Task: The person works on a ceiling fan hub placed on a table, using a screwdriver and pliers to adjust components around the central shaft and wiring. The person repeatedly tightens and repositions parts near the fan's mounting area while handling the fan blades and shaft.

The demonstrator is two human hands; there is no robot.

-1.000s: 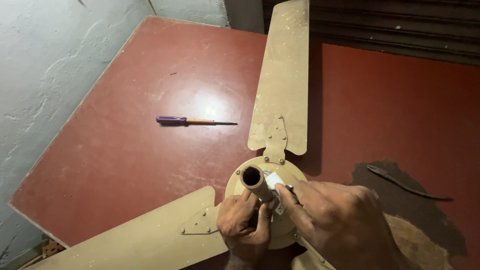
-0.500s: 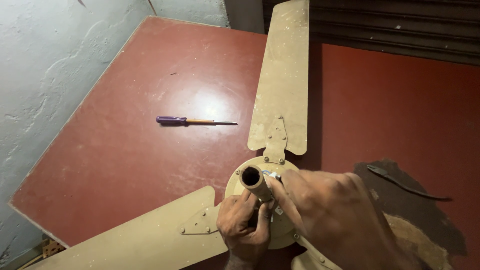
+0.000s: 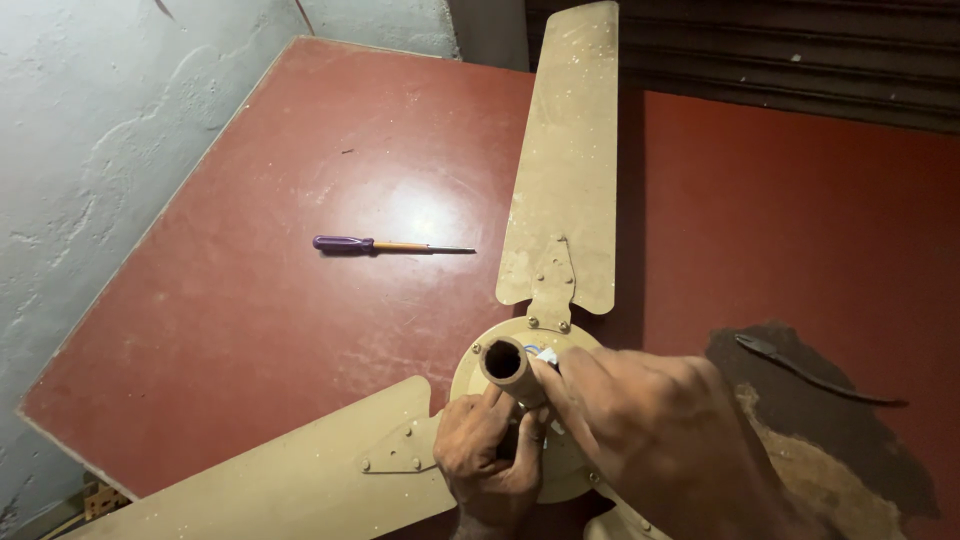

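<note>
On the red floor [image 3: 250, 330] lies a dusty beige ceiling fan [image 3: 545, 300], its round motor hub [image 3: 480, 370] low in the view and a short hollow tube, the down rod [image 3: 505, 362], rising from the hub's middle towards the camera. One long blade [image 3: 565, 160] runs straight up the picture; a second blade [image 3: 300, 480] slants off to the lower left and is cut by the bottom edge. Most of the hub is covered by the two hands, and anything below it runs out of frame. The left hand [image 3: 490, 455] is closed around the rod's lower part, thumb against its side. The right hand [image 3: 650, 440] reaches in from the lower right with its fingertips pressed at the rod's base, beside a small white and blue scrap; whether they pinch anything I cannot tell. Well apart, up and to the left, a purple-handled screwdriver [image 3: 385, 245] rests on the floor. A dark curved strip [image 3: 810, 370] lies on a worn patch at the right.
</note>
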